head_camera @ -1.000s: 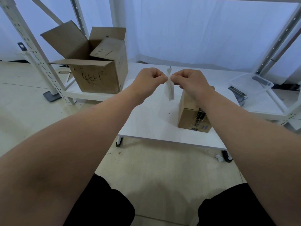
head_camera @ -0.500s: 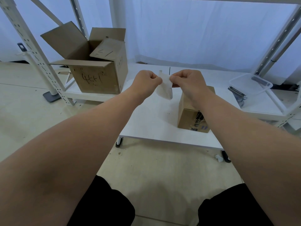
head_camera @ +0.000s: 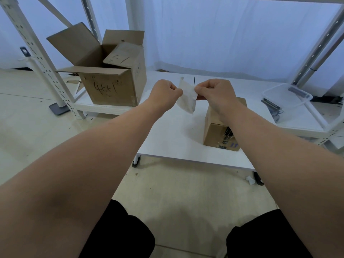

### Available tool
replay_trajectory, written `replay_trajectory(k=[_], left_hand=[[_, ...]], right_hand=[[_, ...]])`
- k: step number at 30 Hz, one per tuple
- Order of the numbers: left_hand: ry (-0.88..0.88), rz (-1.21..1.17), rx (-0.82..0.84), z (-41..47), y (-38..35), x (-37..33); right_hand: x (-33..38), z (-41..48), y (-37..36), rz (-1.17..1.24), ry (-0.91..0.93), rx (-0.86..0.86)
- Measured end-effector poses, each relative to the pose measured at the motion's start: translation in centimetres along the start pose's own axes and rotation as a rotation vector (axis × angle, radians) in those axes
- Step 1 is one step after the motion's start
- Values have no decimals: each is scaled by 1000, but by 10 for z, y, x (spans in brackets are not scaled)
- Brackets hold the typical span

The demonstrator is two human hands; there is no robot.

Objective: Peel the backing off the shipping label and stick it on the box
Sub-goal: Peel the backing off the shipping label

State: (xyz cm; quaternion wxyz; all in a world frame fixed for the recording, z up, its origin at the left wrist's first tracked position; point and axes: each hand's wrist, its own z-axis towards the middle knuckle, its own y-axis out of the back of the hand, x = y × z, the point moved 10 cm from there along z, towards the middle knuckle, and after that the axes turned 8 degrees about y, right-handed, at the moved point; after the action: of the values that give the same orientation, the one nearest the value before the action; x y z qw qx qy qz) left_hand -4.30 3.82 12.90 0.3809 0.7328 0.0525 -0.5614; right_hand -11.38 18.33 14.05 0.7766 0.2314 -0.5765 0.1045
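Note:
A white shipping label [head_camera: 187,97] hangs in the air above the low white table [head_camera: 167,138], held between both hands. My left hand [head_camera: 164,94] pinches its left edge and my right hand [head_camera: 216,92] pinches its upper right corner. The sheet spreads between them, its lower part drooping. A small closed cardboard box [head_camera: 216,133] stands on the table just below and right of the label, partly hidden by my right forearm. Dark printed marks show on its near face.
A large open cardboard box [head_camera: 111,86] with handwriting stands on a low shelf at the left. A clear plastic tub [head_camera: 286,95] and dark clips lie at the right. White rack posts [head_camera: 37,53] frame both sides. My knees are at the bottom.
My hands have drawn apart sideways. The label went from a narrow folded strip to a wider sheet spread between them.

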Motion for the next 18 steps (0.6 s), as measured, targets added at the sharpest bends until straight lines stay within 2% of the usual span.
replay_trajectory(k=[6,9,13,18], left_hand=[[5,4,-4,3,0,3],[-17,-70,13,3,-1,2],[-45,-210,91,-1,-5,-4],[3,-153,181,-3,-19,2]], right_hand=[[-1,0,1,-22,-11,-1],[-1,2,4,-11,-12,-33],[-2,3,8,0,-15,-43],[-2,2,9,-2,-21,-74]])
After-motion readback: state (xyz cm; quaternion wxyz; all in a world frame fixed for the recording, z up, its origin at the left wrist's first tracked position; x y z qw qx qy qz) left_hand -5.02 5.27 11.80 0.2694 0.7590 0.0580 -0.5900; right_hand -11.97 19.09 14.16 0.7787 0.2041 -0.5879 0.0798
